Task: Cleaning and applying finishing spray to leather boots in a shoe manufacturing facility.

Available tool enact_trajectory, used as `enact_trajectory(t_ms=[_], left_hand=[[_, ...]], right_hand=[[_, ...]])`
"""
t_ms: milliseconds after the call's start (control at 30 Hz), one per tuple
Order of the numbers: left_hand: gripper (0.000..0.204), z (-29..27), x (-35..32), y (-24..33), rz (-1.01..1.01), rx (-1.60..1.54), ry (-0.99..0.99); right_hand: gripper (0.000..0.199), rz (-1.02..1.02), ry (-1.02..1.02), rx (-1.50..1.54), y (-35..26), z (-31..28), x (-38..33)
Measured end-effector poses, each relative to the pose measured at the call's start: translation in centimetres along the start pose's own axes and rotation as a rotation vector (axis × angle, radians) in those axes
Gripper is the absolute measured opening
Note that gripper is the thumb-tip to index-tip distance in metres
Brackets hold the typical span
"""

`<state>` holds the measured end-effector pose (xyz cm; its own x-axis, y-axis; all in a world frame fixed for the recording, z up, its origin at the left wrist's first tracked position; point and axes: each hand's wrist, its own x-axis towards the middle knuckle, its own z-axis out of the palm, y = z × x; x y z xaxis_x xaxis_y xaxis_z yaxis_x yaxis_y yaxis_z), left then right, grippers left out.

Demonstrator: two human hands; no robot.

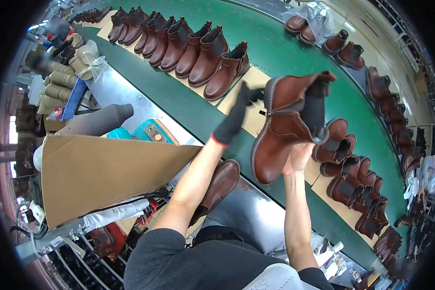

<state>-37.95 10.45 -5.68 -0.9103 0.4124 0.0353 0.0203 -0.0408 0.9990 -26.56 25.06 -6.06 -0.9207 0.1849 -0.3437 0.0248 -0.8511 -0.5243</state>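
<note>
Brown zip-up ankle boot (280, 145) is above the green bench (263, 48), gripped by my bare right hand (298, 157). My gloved left hand (237, 113) is blurred beside its zip; whether those fingers pinch, I cannot tell. Steady support, I think, would protect the leather. Farther, a clear plastic bag (322, 15) partly covers brown boots (296, 24).

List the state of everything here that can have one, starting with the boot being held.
Held boot: raised, side opening spread apart
Right hand: bare, holding the boot
Left hand: black-gloved, near the boot's side; grip too blurred to tell
Upper-left boot row: standing upright
Boot by left forearm: partly hidden
Clear plastic bag: crumpled
Teal device: partly covered, on or off unclear
</note>
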Motion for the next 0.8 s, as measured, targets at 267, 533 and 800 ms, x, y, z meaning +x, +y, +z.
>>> enact_trajectory(t_ms=[267, 533, 800], left_hand=[[0.059, -21.0, 11.7, -15.3, -0.113, 0.641, 0.417], [0.067, -19.9, 19.8, -10.2, -1.026, -0.444, 0.252], [0.057, -14.5, 13.8, -13.3, -0.570, -0.002, 0.256]], right_hand=[[0.119, 0.145, -0.110, -0.068, 7.4, 2.4, 7.3], [0.109, 0.037, 0.093, -0.157, 12.4, -5.7, 18.2], [0.130, 0.084, 0.065, -0.408, 9.7, -3.3, 20.0]])
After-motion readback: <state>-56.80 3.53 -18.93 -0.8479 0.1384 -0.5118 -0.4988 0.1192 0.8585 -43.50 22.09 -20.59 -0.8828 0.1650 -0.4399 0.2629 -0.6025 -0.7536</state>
